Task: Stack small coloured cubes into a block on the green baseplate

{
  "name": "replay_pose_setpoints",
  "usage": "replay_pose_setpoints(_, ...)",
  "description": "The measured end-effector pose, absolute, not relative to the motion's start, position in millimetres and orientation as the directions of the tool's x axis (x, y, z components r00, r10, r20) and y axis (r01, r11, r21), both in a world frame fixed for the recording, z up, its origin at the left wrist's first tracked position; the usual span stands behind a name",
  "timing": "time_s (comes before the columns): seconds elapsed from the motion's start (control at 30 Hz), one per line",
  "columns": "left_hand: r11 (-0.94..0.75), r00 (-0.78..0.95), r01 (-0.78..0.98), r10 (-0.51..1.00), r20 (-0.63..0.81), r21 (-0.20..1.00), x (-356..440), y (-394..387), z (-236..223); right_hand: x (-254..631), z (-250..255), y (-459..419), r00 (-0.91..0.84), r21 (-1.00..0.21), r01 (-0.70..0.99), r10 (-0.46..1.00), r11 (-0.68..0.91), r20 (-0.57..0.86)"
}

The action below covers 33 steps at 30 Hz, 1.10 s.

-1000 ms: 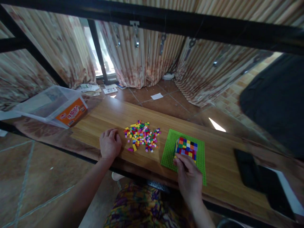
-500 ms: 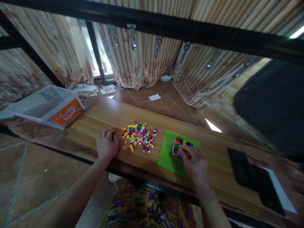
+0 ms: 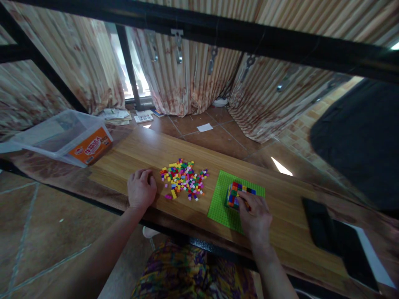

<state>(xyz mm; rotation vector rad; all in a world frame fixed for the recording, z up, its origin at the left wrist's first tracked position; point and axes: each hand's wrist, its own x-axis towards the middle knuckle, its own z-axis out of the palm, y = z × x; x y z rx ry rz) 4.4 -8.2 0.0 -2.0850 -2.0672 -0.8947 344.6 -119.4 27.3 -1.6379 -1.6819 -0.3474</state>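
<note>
A block built of multicoloured toy bricks [image 3: 236, 189] stands on a green studded baseplate [image 3: 218, 207]. My right hand [image 3: 256, 211] reaches over its near right side, thumb and fingers pinched at the top layer. A small yellowish brick seems to be at those fingertips, partly hidden by them. To the left, my left hand [image 3: 141, 189] rests on the wooden table with its fingers curled in, and nothing shows in it. Just right of that hand lies a loose pile of small coloured bricks [image 3: 185, 178].
A clear plastic box [image 3: 62, 143] with an orange label stands at the table's left end. Dark flat objects [image 3: 322, 226] and a white sheet [image 3: 374, 253] lie at the right. Metal hooks hang from a black bar [image 3: 230, 35] above the far side.
The whole view has shifted slightly. My right hand stays at the brick block with only a small change in its fingers. My left hand remains in place beside the pile.
</note>
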Motion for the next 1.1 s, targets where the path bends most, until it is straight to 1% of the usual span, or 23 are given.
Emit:
replay_pose_setpoints(0.13, -0.082, -0.086, 0.932, 0.895, 0.437, 0.353, 5.4, -9.3, 1.4, 344.0, 25.8, -120.5, 0.084, -0.271, 0.950, 0.710, 0.154, 0.699)
replay_pose_setpoints(0.33, -0.080, -0.088, 0.934, 0.894, 0.440, 0.349, 5.8, -9.4, 1.8, 342.3, 24.3, -121.4, 0.078, -0.260, 0.953, 0.698, 0.159, 0.712)
replay_pose_setpoints(0.57, -0.083, -0.093, 0.926, 0.895, 0.436, 0.368, 5.6, -9.8, 1.7, 339.4, 21.9, -122.5, 0.146, -0.296, 0.952, 0.724, 0.083, 0.674)
replay_pose_setpoints(0.8, -0.077, -0.093, 0.924, 0.904, 0.416, 0.375, 6.1, -9.8, 1.8, 338.1, 23.2, -122.8, 0.077, -0.235, 0.964, 0.712, 0.126, 0.698)
replay_pose_setpoints(0.9, -0.083, -0.089, 0.925, 0.902, 0.424, 0.371, 5.1, -9.1, -0.1, 337.1, 22.3, -123.0, 0.071, -0.221, 0.968, 0.710, 0.121, 0.701)
replay_pose_setpoints(1.0, -0.091, -0.087, 0.921, 0.899, 0.429, 0.379, 4.7, -8.7, -0.9, 337.1, 20.8, -122.6, 0.084, -0.225, 0.968, 0.705, 0.109, 0.705)
replay_pose_setpoints(1.1, -0.093, -0.088, 0.922, 0.896, 0.436, 0.377, 5.1, -8.7, -0.4, 337.8, 22.9, -123.6, 0.123, -0.271, 0.957, 0.705, 0.100, 0.699)
